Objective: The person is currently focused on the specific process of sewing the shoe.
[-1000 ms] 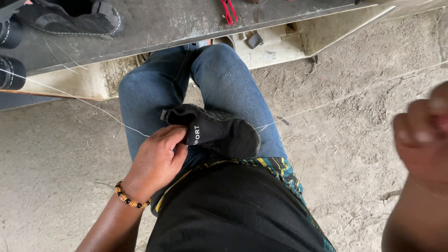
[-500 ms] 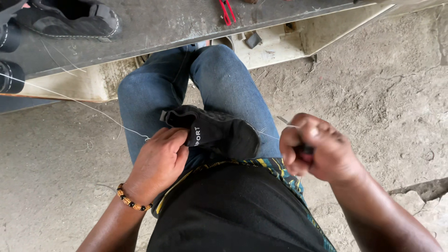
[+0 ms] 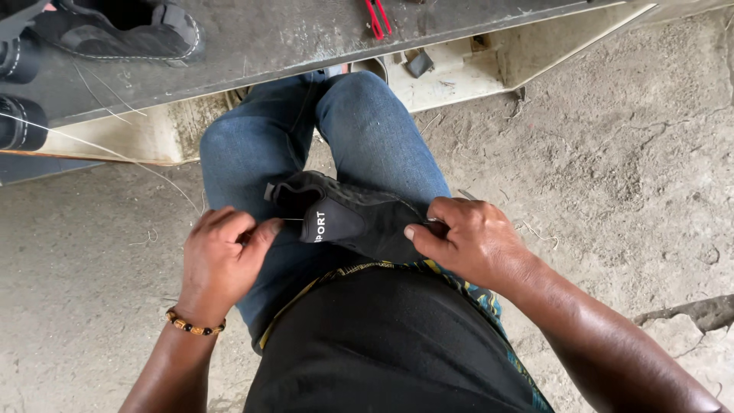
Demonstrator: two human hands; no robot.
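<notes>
- the black slip-on shoe lies across the person's lap on the blue jeans, its long axis running left to right, heel tab toward the left hand and toe toward the right hand.
- the left hand is curled shut at the heel end, thumb and forefinger pinched; what they pinch is too small to tell.
- the right hand lies on the toe end, fingers bent over the upper, thumb pressed to it.
- both hands touch the shoe, one at each end.
- a pale thread runs from the workbench toward the left hand.
- a second black shoe and red-handled pliers rest on the workbench, well apart from the hands.
</notes>
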